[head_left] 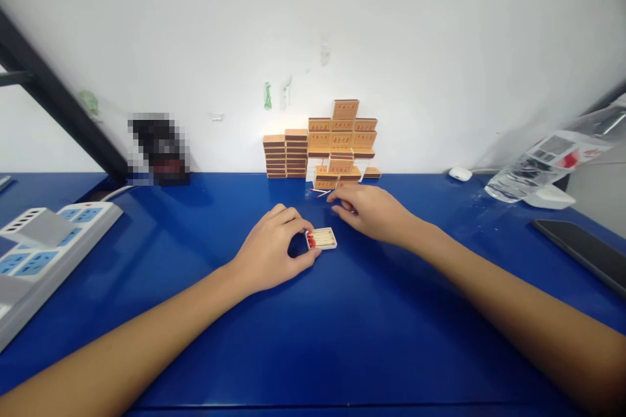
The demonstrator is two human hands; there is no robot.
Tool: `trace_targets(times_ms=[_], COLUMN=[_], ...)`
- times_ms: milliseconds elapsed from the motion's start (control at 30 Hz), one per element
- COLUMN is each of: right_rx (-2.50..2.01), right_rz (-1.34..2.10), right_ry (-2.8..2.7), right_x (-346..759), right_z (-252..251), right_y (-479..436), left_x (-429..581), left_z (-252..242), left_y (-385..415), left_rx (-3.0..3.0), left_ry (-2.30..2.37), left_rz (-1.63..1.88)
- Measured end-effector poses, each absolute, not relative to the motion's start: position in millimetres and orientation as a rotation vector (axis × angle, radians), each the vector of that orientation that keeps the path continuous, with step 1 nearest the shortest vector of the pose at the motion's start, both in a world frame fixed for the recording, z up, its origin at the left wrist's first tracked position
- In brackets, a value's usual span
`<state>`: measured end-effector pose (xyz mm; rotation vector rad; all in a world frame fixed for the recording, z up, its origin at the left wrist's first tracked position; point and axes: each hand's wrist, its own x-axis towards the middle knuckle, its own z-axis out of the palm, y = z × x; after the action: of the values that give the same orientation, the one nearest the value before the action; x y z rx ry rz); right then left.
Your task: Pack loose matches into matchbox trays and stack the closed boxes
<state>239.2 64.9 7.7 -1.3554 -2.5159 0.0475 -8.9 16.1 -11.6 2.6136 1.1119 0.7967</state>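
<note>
My left hand (276, 244) grips a small white matchbox tray (335, 245) between thumb and fingers, low over the blue table. Wooden matches (323, 238) with red heads fill the tray, heads toward my palm. My right hand (369, 210) reaches in from the right, thumb and index finger slightly apart. Its index fingertip is beside a few loose matches (319, 191) lying on the table; whether it touches one I cannot tell. Just behind stand stacked orange matchboxes (341, 140), built up in tiers against the wall, with the lowest ones partly hidden by my right hand.
Two neat columns of matchboxes (285, 155) adjoin the stack on its left. A power strip (92, 221) lies at the left, a phone (581, 251) at the right. Toward the right back are a white earbud case (460, 174) and a tilted plastic bottle (533, 166).
</note>
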Motion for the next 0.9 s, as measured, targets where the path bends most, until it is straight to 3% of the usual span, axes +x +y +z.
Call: trace_targets(times_ms=[233, 467, 733, 900], right_rx=[-1.467, -1.443, -1.186, -1.159], right_rz=[-0.017, 0.182, 0.701, 0.648], right_ry=[-2.599, -2.631, -2.505, -2.534], right_x=[223, 231, 231, 221], right_z=[10, 12, 27, 22], right_y=[101, 102, 44, 16], left_x=[-9, -9, -9, -7], left_z=[-12, -12, -12, -11], left_y=[17, 16, 18, 17], left_rx=[2.612, 2.601, 2.629, 2.622], left_ry=[1.115, 1.127, 1.097, 1.11], left_rz=[0.835, 0.818, 0.812, 0.798])
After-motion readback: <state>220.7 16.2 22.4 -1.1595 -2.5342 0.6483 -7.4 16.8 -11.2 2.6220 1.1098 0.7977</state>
